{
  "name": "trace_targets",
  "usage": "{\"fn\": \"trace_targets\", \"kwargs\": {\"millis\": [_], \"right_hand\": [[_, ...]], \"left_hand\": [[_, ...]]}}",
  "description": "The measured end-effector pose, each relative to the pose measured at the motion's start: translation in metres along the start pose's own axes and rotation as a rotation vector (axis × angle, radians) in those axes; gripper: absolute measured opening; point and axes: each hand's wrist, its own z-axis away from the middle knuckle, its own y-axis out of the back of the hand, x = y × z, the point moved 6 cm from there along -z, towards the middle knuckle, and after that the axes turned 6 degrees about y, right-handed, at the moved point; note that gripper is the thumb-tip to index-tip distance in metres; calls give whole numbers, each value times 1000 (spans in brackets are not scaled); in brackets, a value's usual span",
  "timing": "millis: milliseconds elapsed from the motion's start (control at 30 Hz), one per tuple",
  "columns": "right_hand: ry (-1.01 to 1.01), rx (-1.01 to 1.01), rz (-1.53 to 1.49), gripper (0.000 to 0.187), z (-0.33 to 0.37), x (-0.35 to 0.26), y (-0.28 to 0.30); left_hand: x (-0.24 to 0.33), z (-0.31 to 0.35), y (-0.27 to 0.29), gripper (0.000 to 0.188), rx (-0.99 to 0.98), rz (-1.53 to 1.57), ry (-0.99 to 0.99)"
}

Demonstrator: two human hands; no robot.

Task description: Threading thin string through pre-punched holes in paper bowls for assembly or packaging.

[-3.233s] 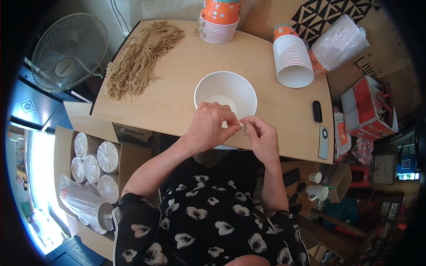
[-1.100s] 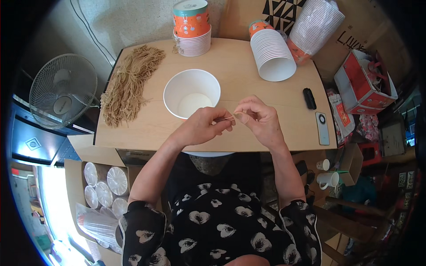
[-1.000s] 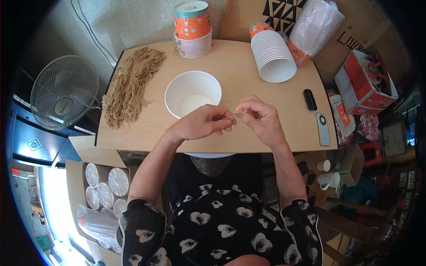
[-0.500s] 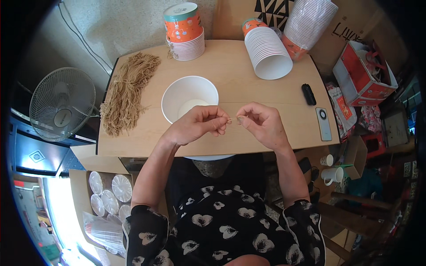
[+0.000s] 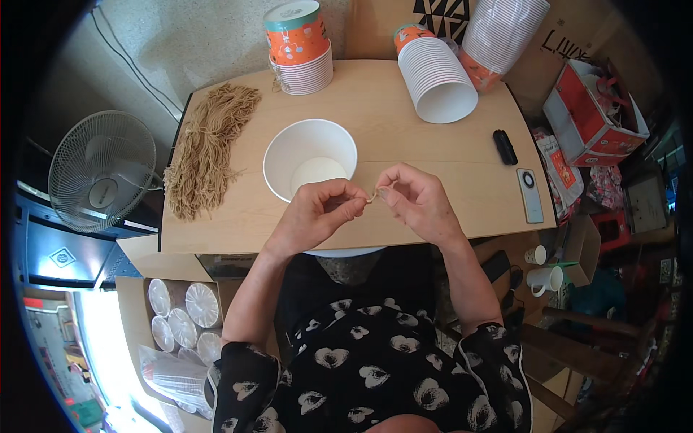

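A short piece of tan string (image 5: 372, 197) runs between my two hands, just above the table's near edge. My left hand (image 5: 317, 216) pinches one end between thumb and forefinger. The thumb and forefinger of my right hand (image 5: 424, 208) are closed on the other end, the remaining fingers curled. A round white paper tub (image 5: 309, 141) stands upright right behind my left hand, which covers a little of its front. Toward the left side of the table lies a thick bundle of tan strings (image 5: 209, 148), tied across its upper part.
On the wooden table (image 5: 382, 94) stand an orange-and-white tub stack (image 5: 299, 58) at the back and a tilted tub stack (image 5: 440, 83) at back right. A black object (image 5: 504, 147) and a phone (image 5: 529, 195) lie rightward. A fan (image 5: 101, 173) is at left, a box of wrapped lids (image 5: 184, 328) below.
My fingertips have shifted slightly, and more of the string shows between them. My right hand has turned a little. The whole view has moved slightly; the tubs and the bundle stay put.
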Motion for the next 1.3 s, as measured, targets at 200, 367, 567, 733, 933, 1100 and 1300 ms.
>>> {"fn": "trace_targets", "kwargs": {"millis": [200, 367, 567, 733, 933, 1100, 1300], "right_hand": [[92, 47, -104, 11, 0, 7, -4], [31, 54, -161, 10, 1, 5, -6], [-132, 87, -487, 8, 4, 20, -18], [-180, 92, -606, 7, 7, 28, -25], [-170, 66, -642, 8, 7, 29, -30], [-150, 78, -528, 8, 8, 29, -25], [-87, 93, -420, 10, 5, 22, -26]], "left_hand": [[2, 12, 2, 11, 142, -126, -131], [3, 20, -2, 11, 184, -161, -159], [-2, 25, -9, 13, 225, -118, -247], [-5, 30, -12, 12, 383, -129, -321], [-2, 32, -14, 10, 464, -118, -316], [-10, 33, -11, 10, 421, -257, -279], [-6, 32, -13, 12, 396, -308, -350]]}}
